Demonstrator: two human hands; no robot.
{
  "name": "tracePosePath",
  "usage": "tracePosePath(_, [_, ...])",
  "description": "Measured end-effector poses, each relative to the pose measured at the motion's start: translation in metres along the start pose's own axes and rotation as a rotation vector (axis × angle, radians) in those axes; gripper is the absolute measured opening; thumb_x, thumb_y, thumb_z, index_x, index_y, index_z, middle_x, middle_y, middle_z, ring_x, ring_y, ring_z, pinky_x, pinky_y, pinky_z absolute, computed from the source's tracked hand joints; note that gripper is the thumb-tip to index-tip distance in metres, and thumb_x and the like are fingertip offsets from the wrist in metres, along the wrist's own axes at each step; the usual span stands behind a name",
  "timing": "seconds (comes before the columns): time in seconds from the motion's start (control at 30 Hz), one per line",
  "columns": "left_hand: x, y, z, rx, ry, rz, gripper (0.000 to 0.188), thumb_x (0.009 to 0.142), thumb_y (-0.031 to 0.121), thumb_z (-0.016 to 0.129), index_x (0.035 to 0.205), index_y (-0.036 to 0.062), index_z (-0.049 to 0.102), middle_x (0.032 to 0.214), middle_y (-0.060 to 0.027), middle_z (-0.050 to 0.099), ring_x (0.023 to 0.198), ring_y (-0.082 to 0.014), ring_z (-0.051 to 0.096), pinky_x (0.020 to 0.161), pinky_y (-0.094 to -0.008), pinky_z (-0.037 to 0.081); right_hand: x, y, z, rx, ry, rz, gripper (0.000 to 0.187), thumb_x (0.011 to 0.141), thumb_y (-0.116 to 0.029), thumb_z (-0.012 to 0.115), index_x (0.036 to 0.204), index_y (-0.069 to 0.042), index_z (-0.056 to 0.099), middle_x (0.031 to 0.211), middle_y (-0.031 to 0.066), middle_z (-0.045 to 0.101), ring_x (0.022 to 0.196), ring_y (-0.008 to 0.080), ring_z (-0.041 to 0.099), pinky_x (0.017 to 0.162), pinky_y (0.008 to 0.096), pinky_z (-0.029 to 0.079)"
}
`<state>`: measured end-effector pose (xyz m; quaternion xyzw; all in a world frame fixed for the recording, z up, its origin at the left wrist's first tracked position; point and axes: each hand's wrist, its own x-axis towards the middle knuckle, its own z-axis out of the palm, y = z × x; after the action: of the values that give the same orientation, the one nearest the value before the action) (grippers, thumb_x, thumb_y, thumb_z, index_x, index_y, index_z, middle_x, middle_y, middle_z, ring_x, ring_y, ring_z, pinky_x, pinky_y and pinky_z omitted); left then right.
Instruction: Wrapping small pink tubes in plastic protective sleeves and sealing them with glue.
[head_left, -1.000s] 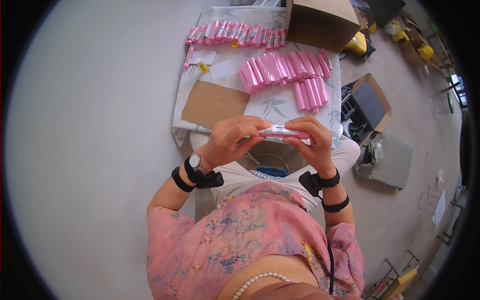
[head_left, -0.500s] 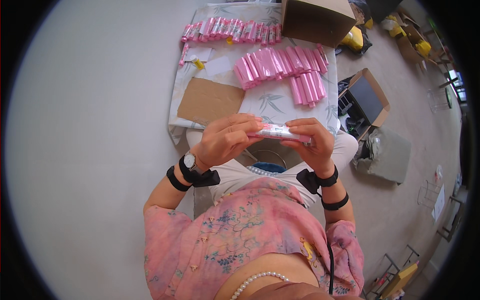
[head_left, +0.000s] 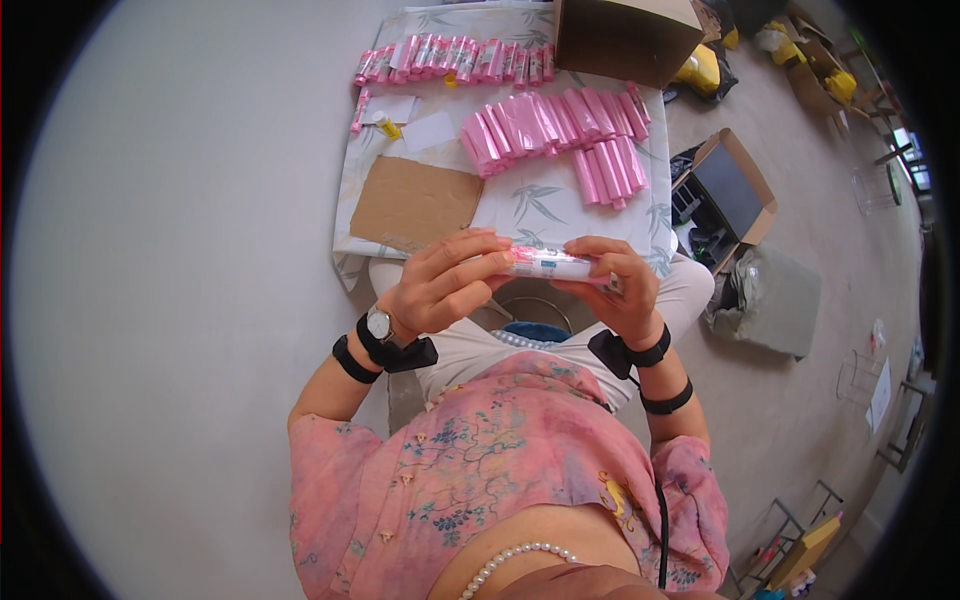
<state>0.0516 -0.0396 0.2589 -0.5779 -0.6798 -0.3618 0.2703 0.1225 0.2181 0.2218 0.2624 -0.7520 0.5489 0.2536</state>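
Between my two hands, just off the near edge of the table, lies a pink plastic roll (head_left: 550, 263) with a white printed label around it. My left hand (head_left: 448, 280) pinches its left end. The fingers of my right hand (head_left: 622, 286) close on the right end, thumb below and fingers above. Farther out, unlabelled pink rolls (head_left: 545, 122) lie side by side, with a smaller group of them (head_left: 608, 172) in front. Along the far left runs a row of labelled pink rolls (head_left: 430, 60).
A brown cardboard sheet (head_left: 415, 203) lies on the cloth-covered table (head_left: 510, 215). Beyond it are white paper slips (head_left: 428, 132) and a small yellow-and-white bottle (head_left: 386, 126). A cardboard box (head_left: 625, 40) stands at the far right corner. An open carton (head_left: 735, 190) sits on the floor to the right.
The roll has turned a little in my fingers, so a different part of its label faces up. My right fingers have shifted on its end. The whole view has moved slightly.
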Motion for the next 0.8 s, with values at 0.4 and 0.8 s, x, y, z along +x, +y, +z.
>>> tracePosePath(0.4, [-0.0059,-0.0025,0.001,-0.007,-0.034,-0.035,0.038,0.08,-0.001,0.083,0.099,0.0046,0.051,0.114,-0.0141,0.071,0.108,-0.0346,0.072,0.095,-0.0499,0.063,0.0061,-0.0031,0.0013,-0.177,0.006,-0.014,0.063,0.072,-0.004,0.093,0.127,-0.005,0.061,0.111,0.0139,0.067,0.096,0.025,0.07,0.081,0.0344,0.059])
tracePosePath(0.8, [-0.0107,-0.0006,0.0053,-0.035,-0.046,-0.067,0.039,0.08,0.0,0.084,0.098,0.0066,0.05,0.112,-0.0126,0.072,0.104,-0.033,0.073,0.092,-0.0506,0.063,0.0051,-0.0048,0.0012,-0.172,-0.049,0.009,0.041,0.079,-0.003,0.086,0.118,-0.01,0.077,0.108,0.0081,0.064,0.088,0.0198,0.067,0.076,0.0317,0.058])
